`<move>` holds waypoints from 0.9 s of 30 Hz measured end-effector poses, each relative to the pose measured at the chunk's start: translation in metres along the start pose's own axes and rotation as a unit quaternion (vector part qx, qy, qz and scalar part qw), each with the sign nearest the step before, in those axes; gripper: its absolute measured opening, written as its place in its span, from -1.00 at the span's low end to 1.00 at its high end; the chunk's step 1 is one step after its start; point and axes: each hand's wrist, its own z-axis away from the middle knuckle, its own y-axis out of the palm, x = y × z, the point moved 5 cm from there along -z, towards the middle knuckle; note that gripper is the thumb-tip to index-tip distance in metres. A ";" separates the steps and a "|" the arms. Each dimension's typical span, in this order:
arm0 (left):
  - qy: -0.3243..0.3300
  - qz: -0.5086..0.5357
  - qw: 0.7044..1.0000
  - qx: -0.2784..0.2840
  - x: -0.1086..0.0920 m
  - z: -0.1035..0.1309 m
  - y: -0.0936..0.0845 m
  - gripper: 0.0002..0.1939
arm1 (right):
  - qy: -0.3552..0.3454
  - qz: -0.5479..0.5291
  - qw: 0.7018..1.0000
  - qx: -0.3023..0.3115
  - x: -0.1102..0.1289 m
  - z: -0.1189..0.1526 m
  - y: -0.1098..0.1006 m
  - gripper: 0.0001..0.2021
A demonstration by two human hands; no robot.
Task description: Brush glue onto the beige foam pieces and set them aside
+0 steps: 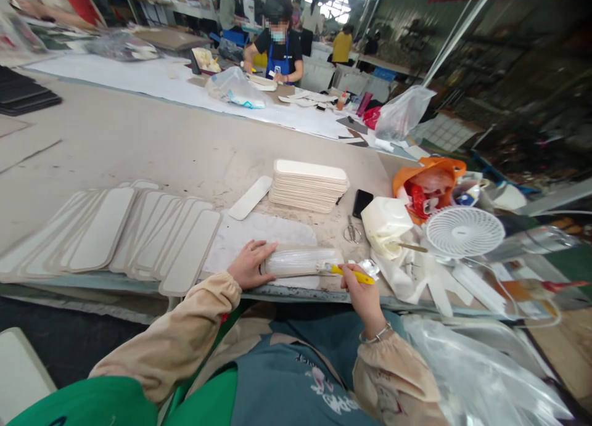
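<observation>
The left hand [252,264] spreads on the glossy panel [296,262], the right hand [364,295] pinches the brush [336,269] — lower-left panels [104,229] seem done, the centre stack [308,188] apparently untreated.

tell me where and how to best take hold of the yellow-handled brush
Probably best by its yellow handle, coming from the right as the right hand does: the slim handle points right, while the bristles point left over the panel touched by the left hand, so gripping the bristle end would likely hinder brushing.
</observation>
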 end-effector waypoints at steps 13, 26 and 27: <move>0.007 -0.013 1.000 -0.004 -0.001 0.000 0.000 -0.20 | -0.312 0.344 0.884 -0.056 0.003 0.006 0.020 -0.71; 0.016 -0.010 1.000 -0.019 0.001 0.000 0.000 -0.19 | -0.318 0.341 0.878 -0.111 0.012 0.021 0.013 -0.75; 0.017 -0.010 1.000 -0.021 0.001 0.000 0.000 -0.20 | -0.309 0.364 0.871 -0.119 0.006 0.020 0.009 -0.75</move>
